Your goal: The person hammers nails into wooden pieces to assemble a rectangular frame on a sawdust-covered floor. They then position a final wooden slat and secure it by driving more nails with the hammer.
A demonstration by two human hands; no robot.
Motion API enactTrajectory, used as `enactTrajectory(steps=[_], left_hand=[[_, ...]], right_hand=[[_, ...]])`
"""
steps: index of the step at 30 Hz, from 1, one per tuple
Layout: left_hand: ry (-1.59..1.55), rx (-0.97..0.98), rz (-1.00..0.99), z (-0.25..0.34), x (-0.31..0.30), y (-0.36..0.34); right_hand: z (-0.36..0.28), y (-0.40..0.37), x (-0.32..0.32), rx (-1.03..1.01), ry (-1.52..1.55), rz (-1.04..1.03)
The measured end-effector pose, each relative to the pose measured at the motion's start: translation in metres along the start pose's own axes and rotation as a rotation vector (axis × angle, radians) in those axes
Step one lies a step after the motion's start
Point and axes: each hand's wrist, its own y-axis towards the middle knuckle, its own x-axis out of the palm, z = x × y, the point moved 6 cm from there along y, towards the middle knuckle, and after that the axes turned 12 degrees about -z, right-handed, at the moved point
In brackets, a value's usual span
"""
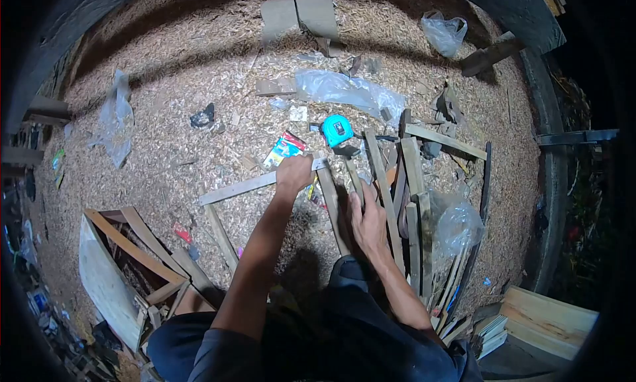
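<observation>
My left hand [295, 174] is closed around the top strip of a three-sided wooden frame [246, 187], close to its right corner. The frame's two side strips run back toward my legs. To the right, my right hand [369, 219] has its fingers wrapped on a narrow wooden strip [354, 174], which points away from me beside the frame. A turquoise tape measure [337, 129] lies on the ground just beyond my hands. Left of it is a colourful packet [285, 149], partly behind my left hand.
Several loose wooden strips [412, 166] lie to the right of my right hand. A wooden piece with curved slats [109, 276] stands at lower left. Plastic sheeting [351, 90] and a clear bag [444, 34] lie on the shavings-covered ground [172, 130]. Boards [550, 319] rest at lower right.
</observation>
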Motion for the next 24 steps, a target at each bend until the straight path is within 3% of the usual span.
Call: enactTrajectory(steps=[5, 8, 12, 15, 17, 21, 23, 24], left_hand=[[-0.042, -0.007, -0.03, -0.002, -0.002, 0.0], [-0.028, -0.011, -0.013, -0.002, -0.001, 0.001], [-0.069, 0.028, 0.074, -0.005, 0.002, -0.001], [-0.133, -0.008, 0.024, -0.006, 0.002, 0.0], [-0.059, -0.013, -0.015, -0.001, 0.0, 0.001], [-0.096, -0.028, -0.014, -0.003, -0.001, -0.002], [-0.125, -0.015, 0.01, -0.002, -0.001, 0.0], [-0.098, 0.015, 0.013, -0.001, -0.004, -0.004]], right_hand=[[-0.003, -0.004, 0.013, -0.187, -0.058, -0.005], [0.011, 0.003, 0.024, 0.023, -0.326, -0.261], [-0.008, 0.004, 0.011, -0.122, -0.287, -0.145], [-0.007, 0.001, 0.012, -0.251, -0.186, -0.087], [0.014, 0.013, 0.02, 0.032, -0.387, -0.29], [-0.005, 0.018, 0.001, -0.063, -0.309, -0.246], [-0.026, 0.014, -0.012, -0.224, -0.118, -0.062], [-0.023, 0.012, -0.009, -0.209, -0.08, -0.07]])
